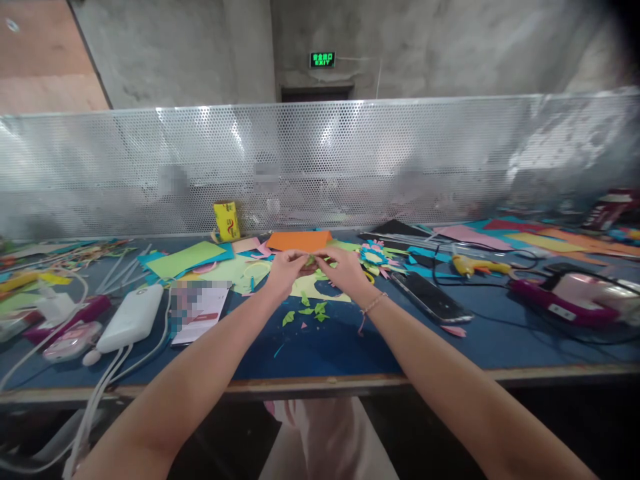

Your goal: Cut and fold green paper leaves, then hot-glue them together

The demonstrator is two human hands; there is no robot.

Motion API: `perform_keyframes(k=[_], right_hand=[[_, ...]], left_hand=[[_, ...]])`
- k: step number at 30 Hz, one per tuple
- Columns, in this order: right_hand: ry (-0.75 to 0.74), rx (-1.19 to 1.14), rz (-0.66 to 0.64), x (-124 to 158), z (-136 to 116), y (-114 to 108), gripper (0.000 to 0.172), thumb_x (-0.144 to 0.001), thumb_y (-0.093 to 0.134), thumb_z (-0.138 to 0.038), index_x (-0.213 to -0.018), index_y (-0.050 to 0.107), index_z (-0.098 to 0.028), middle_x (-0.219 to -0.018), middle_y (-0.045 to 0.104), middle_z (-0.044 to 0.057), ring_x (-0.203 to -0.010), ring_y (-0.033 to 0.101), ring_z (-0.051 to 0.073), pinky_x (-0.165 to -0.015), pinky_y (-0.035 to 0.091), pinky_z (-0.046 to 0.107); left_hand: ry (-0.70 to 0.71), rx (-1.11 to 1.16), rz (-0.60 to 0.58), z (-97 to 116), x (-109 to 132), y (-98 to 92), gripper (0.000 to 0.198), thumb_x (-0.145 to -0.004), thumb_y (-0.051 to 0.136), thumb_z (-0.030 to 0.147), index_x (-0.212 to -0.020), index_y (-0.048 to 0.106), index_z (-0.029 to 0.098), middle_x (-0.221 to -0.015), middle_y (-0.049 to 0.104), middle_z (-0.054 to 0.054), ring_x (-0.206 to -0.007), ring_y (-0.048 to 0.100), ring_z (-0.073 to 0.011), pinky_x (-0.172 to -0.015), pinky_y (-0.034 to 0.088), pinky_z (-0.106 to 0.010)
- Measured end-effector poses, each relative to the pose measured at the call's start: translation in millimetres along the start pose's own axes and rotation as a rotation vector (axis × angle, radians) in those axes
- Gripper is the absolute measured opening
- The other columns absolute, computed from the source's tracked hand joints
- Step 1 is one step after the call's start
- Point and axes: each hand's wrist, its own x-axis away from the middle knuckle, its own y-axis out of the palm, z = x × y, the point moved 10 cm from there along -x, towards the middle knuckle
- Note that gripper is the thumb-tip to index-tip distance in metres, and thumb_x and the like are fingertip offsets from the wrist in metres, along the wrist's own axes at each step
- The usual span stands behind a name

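Observation:
My left hand [286, 272] and my right hand [346, 270] meet above the middle of the blue table, fingertips pinched together. Between them is a small green paper piece [311, 261], partly hidden by the fingers. Just below, several cut green paper leaves [320, 311] lie on the table with a tiny pink scrap. A pale yellow paper sheet [320, 291] rests under the hands. Behind them stands a folded orange paper sheet [300, 241]. Right of my right hand sits a blue and pink paper flower [373, 252].
A lit phone [203, 313] and a white power bank [131, 319] with cables lie to the left. A dark phone [433, 297], a yellow glue gun [477, 266] and a purple power strip [563, 303] are on the right. A perforated metal screen [320, 167] closes the back edge.

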Motion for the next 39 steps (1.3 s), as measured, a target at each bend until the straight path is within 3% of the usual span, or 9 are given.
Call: perform_keyframes(k=[12,21,25,30,32,35,39], right_hand=[[-0.312,0.199,-0.194,7.2,-20.1,14.9,0.028,-0.081,0.038,-0.014,-0.096,0.062,-0.018,-0.093,0.065,0.007,-0.088,0.058,0.017,-0.081,0.047,0.035],[-0.404,0.263,-0.260,12.1,-27.5,19.6,0.034,-0.078,0.039,-0.011,-0.104,0.060,-0.016,-0.099,0.061,0.010,-0.094,0.055,0.020,-0.084,0.046,0.038],[-0.279,0.101,-0.224,8.3,-23.5,15.1,0.034,-0.074,0.042,-0.012,-0.100,0.062,-0.018,-0.100,0.060,0.009,-0.096,0.053,0.019,-0.085,0.044,0.038],[0.227,-0.449,-0.072,2.4,19.8,10.4,0.026,-0.077,0.041,-0.023,-0.090,0.064,-0.019,-0.092,0.062,0.006,-0.085,0.059,0.016,-0.074,0.049,0.031],[0.363,-0.543,-0.013,4.2,32.6,10.3,0.022,-0.075,0.047,-0.030,-0.084,0.062,-0.018,-0.087,0.063,0.006,-0.081,0.059,0.016,-0.070,0.049,0.030],[0.435,-0.494,0.010,5.2,40.3,10.4,0.022,-0.071,0.054,-0.038,-0.073,0.057,-0.017,-0.072,0.061,0.003,-0.066,0.057,0.014,-0.061,0.048,0.028],[0.466,-0.528,-0.094,6.6,41.2,26.3,0.027,-0.071,0.055,-0.043,-0.068,0.054,-0.016,-0.063,0.057,0.001,-0.057,0.053,0.011,-0.055,0.046,0.025]], left_hand=[[-0.107,0.110,0.042,-8.8,2.0,-2.6,0.006,-0.067,0.057,0.014,-0.061,0.056,0.011,-0.059,0.062,-0.005,-0.059,0.062,-0.0130,-0.064,0.050,-0.026],[-0.079,0.154,0.017,-11.1,-0.4,-1.7,0.012,-0.064,0.064,0.020,-0.062,0.057,0.011,-0.056,0.060,-0.003,-0.056,0.060,-0.0114,-0.065,0.049,-0.027],[-0.080,0.192,0.007,-11.8,-1.6,-3.6,0.016,-0.062,0.067,0.023,-0.064,0.057,0.011,-0.060,0.061,-0.002,-0.057,0.059,-0.0103,-0.067,0.049,-0.026],[0.018,0.180,0.036,0.8,-5.1,-11.5,0.020,-0.060,0.070,0.024,-0.068,0.058,0.011,-0.062,0.061,-0.003,-0.063,0.061,-0.0127,-0.074,0.048,-0.032],[0.089,0.135,0.051,8.6,-5.7,-13.9,0.022,-0.059,0.071,0.027,-0.067,0.058,0.011,-0.061,0.060,-0.002,-0.062,0.060,-0.0126,-0.075,0.047,-0.033],[0.178,0.047,0.052,17.0,-4.3,-12.4,0.023,-0.060,0.069,0.031,-0.066,0.059,0.012,-0.061,0.059,-0.001,-0.062,0.058,-0.0112,-0.072,0.046,-0.031],[0.244,-0.110,0.082,21.4,0.3,-9.3,0.021,-0.063,0.066,0.032,-0.070,0.062,0.013,-0.065,0.061,-0.001,-0.062,0.054,-0.0095,-0.065,0.043,-0.024]])
